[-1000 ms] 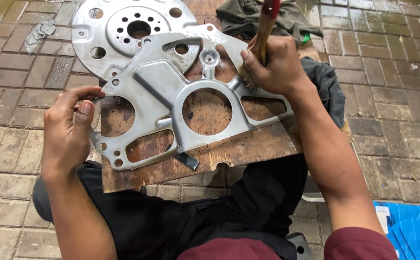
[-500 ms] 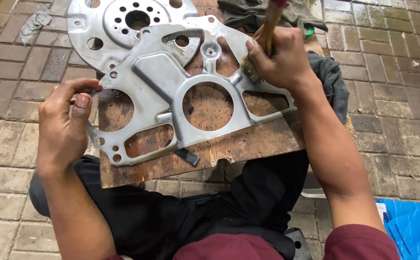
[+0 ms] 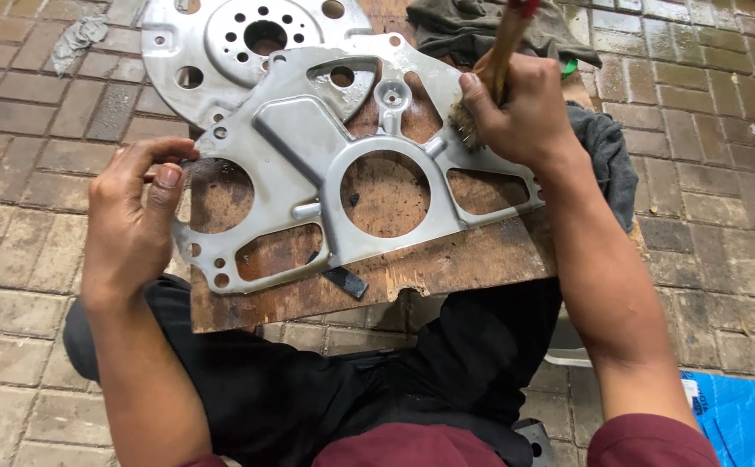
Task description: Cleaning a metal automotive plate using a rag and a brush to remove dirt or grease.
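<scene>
Both hands grip: left hand plate, right hand brush (top cropped).

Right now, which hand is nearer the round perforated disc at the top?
Right. The right hand with the brush sits just beside the round disc; the left hand grips the bracket plate lower down.

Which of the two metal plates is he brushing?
The irregular plate with big cutouts, lying on the wooden board. The right hand holds the brush on it; the round disc lies behind.
</scene>
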